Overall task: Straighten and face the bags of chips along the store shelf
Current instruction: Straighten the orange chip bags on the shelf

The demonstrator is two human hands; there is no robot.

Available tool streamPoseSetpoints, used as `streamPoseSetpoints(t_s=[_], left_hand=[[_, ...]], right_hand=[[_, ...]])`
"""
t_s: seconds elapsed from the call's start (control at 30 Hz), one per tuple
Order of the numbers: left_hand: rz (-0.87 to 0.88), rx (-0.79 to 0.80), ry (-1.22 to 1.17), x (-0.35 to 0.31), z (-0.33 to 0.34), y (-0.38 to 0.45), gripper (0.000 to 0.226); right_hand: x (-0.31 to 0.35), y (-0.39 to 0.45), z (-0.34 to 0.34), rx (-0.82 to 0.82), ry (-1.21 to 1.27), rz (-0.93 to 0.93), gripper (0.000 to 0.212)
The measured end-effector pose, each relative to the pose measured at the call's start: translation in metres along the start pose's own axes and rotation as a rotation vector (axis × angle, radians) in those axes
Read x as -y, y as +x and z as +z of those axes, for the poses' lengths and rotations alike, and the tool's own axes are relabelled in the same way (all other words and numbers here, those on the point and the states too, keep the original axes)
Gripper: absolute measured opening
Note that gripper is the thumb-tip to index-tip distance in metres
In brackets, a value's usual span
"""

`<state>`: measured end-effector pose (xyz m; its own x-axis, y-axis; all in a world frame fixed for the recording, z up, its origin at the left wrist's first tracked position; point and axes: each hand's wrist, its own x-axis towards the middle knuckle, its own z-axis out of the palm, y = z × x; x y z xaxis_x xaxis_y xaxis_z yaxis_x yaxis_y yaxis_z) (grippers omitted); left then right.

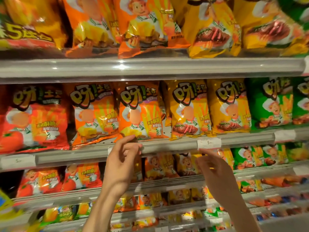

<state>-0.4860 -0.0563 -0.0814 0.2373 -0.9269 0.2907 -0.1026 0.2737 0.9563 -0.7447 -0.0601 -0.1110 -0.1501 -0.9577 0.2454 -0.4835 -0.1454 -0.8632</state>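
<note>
While the orange chip bag [140,111] is standing on the middle shelf [167,144], I am seeing my left hand [122,163] touching its bottom edge with loosely curled fingers; my right hand [217,173] is hovering below, relaxed, holding nothing.

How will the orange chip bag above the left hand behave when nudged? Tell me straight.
The orange chip bag looks puffed with air, so it is probably light and would slide or tip back easily. Its glossy film shows glare, so it may be slippery under the left hand. The creased bottom seam suggests it crumples rather than staying stiff.
</note>
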Motion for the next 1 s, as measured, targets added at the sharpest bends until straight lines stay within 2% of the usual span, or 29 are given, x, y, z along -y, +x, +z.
streamPoseSetpoints(t_s=[0.2, 0.33, 0.47, 0.57, 0.67, 0.8, 0.9, 1.0], left_hand=[[0.028, -0.096, 0.131, -0.020, -0.004, 0.000, 0.020], [0.087, -0.172, 0.207, -0.024, -0.007, 0.010, 0.023], [0.174, -0.151, 0.350, -0.024, -0.007, 0.035, 0.033], [0.251, -0.122, 0.442, -0.024, -0.002, 0.062, 0.039], [0.245, -0.108, 0.533, -0.028, 0.004, 0.088, 0.050], [0.183, -0.094, 0.612, -0.032, 0.012, 0.110, 0.057], [0.150, -0.042, 0.620, -0.029, 0.015, 0.116, 0.057], [0.237, -0.029, 0.569, -0.026, 0.016, 0.116, 0.052]], right_hand=[[0.015, 0.024, 0.007, -0.037, 0.032, -0.154, 0.022], [0.035, 0.037, 0.017, 0.042, 0.064, -0.205, 0.022], [0.059, 0.050, 0.031, 0.026, -0.010, -0.358, 0.026], [0.085, 0.065, 0.043, 0.129, -0.021, -0.315, 0.030], [0.110, 0.081, 0.060, 0.132, -0.206, -0.349, 0.051], [0.126, 0.099, 0.091, 0.174, -0.142, -0.177, 0.073], [0.126, 0.108, 0.105, 0.170, -0.114, -0.085, 0.076], [0.125, 0.110, 0.105, 0.108, -0.069, -0.099, 0.072]])
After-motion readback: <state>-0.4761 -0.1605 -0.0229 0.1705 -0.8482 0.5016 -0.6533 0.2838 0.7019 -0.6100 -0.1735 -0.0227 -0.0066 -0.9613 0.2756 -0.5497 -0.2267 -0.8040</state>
